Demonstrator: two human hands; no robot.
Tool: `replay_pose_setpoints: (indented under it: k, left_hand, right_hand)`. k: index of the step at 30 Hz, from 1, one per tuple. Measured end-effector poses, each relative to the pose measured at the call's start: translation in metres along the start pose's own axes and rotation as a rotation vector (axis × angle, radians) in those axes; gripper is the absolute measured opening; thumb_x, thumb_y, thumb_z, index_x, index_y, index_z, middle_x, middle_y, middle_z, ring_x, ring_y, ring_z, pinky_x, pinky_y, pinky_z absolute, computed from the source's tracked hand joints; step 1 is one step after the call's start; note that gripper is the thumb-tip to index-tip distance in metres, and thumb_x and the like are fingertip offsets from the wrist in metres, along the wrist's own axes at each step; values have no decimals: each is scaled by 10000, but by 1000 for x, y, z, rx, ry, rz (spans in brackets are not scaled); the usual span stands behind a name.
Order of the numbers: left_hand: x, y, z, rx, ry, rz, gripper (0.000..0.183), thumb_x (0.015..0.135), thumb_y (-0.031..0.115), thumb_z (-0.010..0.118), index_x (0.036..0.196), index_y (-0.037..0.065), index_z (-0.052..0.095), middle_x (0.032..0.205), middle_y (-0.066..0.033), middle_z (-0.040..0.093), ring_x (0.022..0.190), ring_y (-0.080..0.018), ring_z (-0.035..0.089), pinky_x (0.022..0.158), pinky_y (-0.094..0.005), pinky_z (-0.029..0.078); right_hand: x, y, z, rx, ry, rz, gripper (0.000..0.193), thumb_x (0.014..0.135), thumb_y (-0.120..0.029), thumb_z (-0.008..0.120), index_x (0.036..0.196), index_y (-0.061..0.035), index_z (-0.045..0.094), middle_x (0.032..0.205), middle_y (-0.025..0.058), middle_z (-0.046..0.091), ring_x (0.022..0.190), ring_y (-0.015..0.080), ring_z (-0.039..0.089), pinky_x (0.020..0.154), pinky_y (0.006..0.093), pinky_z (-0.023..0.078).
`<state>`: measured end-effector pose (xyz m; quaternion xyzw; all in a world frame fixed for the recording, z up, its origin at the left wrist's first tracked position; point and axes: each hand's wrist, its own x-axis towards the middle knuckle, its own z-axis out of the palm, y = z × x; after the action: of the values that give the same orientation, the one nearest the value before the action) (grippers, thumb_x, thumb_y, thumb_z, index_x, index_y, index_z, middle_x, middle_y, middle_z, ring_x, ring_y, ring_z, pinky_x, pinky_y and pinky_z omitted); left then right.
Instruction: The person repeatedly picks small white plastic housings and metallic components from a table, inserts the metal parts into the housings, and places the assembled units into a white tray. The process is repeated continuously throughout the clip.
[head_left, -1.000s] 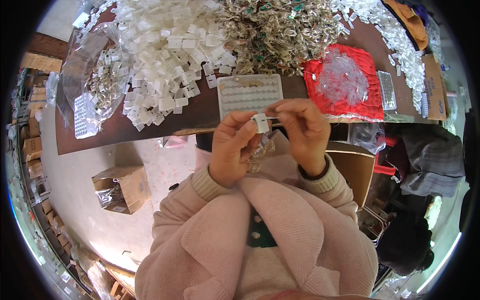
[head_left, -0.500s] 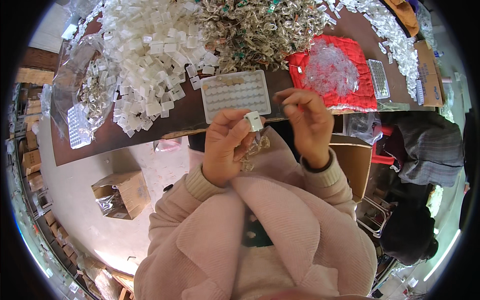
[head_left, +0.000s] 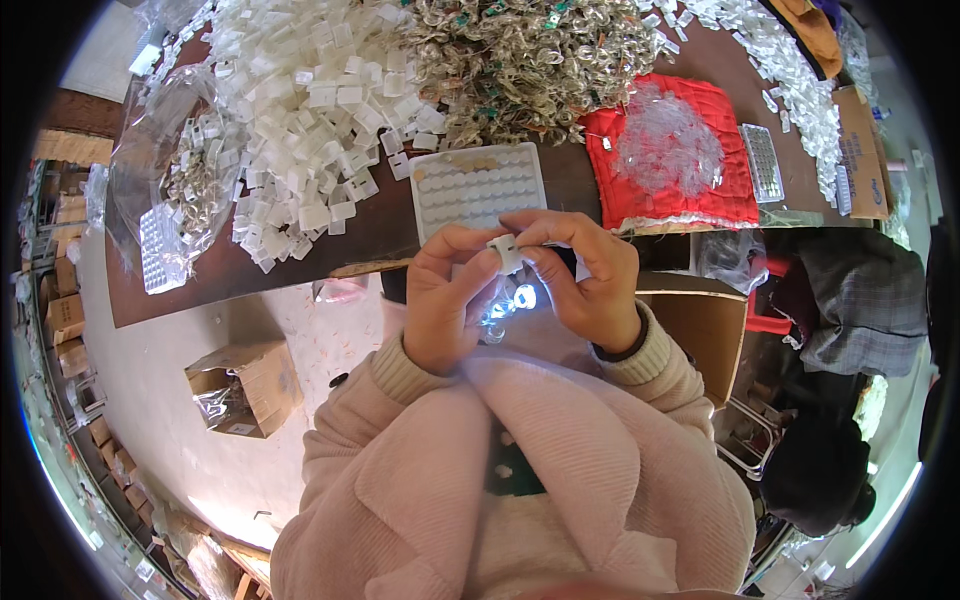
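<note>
My left hand (head_left: 447, 297) is closed on a small white plastic battery box (head_left: 506, 252) of a string light, held above the table's near edge. From the box hangs a short bundle of clear string lights (head_left: 512, 307), which glows bright bluish white. My right hand (head_left: 590, 285) has its thumb and forefinger closed on the box's right side; whether a smaller part is between them is hidden. Just beyond my hands lies a white tray (head_left: 478, 213) with rows of round pockets, some holding round, coin-like pieces along the far row.
A big pile of white plastic boxes (head_left: 310, 110) covers the left of the table, beside a heap of wired string lights (head_left: 530, 70). On the right, a red cloth (head_left: 672, 205) bears clear thin plastic pieces (head_left: 668, 145). A cardboard box (head_left: 245, 388) stands on the floor at left.
My right hand has moved left and down to the battery box and now grips its side. The string lights, dark before, are now lit.
</note>
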<state>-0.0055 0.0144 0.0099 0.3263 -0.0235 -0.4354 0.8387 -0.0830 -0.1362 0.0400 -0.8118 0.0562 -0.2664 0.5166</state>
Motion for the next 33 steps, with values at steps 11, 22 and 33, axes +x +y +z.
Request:
replay_pose_setpoints:
  k: [11,22,33]
  left_hand:
    - [3,4,2,73,22,-37,141,962,61,602,1098,23,608,890,-40,630,627,-46,492,478,-157,347]
    - [9,10,2,183,-22,-118,158,985,192,577,1020,38,575,928,-81,574,719,-102,546,411,-144,289]
    - [5,20,13,168,-88,-182,242,993,219,631,1125,17,623,869,-24,612,741,-77,577,508,-156,365]
  right_hand:
    - [11,24,-26,-157,16,-13,211,805,13,713,1008,-34,681,1064,162,707,946,321,684,814,372,547]
    - [39,81,-56,-708,343,-35,145,816,-10,724,952,-58,722,873,114,668,803,292,661,703,370,541]
    - [8,21,-18,112,-39,-284,272,774,133,668,963,-50,741,1009,110,730,938,274,677,797,338,553]
